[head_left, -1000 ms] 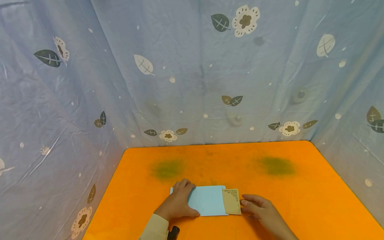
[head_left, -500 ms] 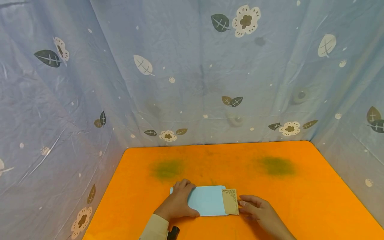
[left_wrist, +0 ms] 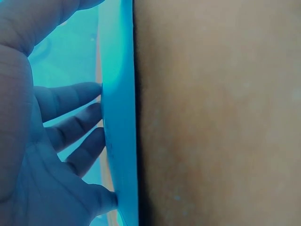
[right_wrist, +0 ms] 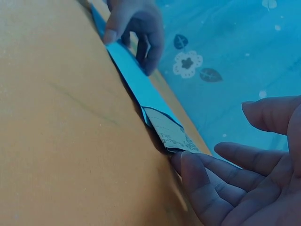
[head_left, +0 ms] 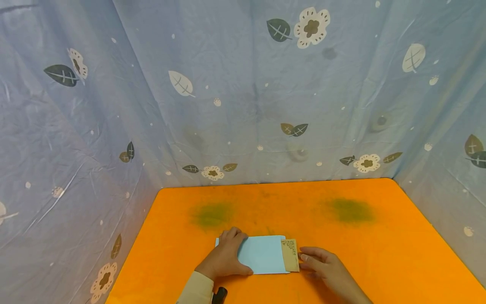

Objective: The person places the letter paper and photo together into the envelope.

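A light blue envelope (head_left: 262,255) lies flat on the orange table in the head view. My left hand (head_left: 225,256) holds its left part, thumb at the near edge and fingers at the far edge. A tan card (head_left: 290,256) with a dark floral print sticks out of the envelope's right end, the rest of it hidden inside. At the card's outer end is my right hand (head_left: 322,266), fingers fairly straight. In the right wrist view its fingertips (right_wrist: 193,167) touch the end of the card (right_wrist: 169,129), which looks folded.
The orange table (head_left: 379,236) has two greenish smudges near the back. A blue-grey patterned curtain (head_left: 243,93) hangs along its back and both sides. A black object (head_left: 219,295) shows beside the left cuff.
My right hand has moved slightly left, and the card has slid further into the envelope, so less of it shows. The left hand and envelope have stayed in place.
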### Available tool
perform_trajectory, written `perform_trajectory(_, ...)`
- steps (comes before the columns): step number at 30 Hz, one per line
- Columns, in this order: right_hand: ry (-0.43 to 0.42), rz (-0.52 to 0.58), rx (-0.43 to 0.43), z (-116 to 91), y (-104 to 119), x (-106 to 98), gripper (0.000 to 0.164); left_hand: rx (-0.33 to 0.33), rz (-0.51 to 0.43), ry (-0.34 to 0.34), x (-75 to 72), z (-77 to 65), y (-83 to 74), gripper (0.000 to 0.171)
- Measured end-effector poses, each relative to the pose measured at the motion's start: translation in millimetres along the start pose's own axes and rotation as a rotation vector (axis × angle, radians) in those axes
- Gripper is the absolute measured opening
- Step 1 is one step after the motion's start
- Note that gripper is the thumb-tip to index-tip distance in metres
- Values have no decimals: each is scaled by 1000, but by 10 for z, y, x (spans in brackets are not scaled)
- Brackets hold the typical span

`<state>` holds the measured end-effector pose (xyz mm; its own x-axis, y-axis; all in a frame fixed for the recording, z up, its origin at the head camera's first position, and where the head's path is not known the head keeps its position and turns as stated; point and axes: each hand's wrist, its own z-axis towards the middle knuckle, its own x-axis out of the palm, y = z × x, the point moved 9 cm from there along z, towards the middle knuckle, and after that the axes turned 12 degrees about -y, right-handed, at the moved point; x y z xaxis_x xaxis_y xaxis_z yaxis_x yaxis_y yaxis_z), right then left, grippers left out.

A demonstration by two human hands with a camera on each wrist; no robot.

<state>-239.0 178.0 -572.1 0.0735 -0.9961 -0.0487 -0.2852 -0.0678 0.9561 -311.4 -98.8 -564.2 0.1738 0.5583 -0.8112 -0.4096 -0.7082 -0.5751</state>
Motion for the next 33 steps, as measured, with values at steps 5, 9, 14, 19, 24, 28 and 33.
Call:
perform_trajectory(5, 26, 7, -20, 11, 0, 31, 60, -9, -9, 3, 9, -1, 16, 93)
perform_trajectory(9, 54, 21, -39, 8, 7, 70, 58, -10, -19, -1, 4, -4, 13, 93)
perform_trajectory(14, 58, 21, -42, 6, 12, 105, 56, -7, -17, -1, 5, -12, 8, 93)
perform_trajectory(19, 61, 31, -33, 13, 8, 129, 56, -9, -16, 1, -4, -14, 4, 93)
perform_trajectory(24, 80, 54, -31, 22, -13, 146, 55, -2, -14, 4, -8, -16, -8, 94)
perform_trajectory(28, 87, 65, -25, 28, -20, 166, 55, -3, -8, 3, -6, -11, -6, 94)
perform_trajectory(33, 77, 55, -28, 28, 1, 192, 57, -1, -3, -1, 2, -6, -2, 95)
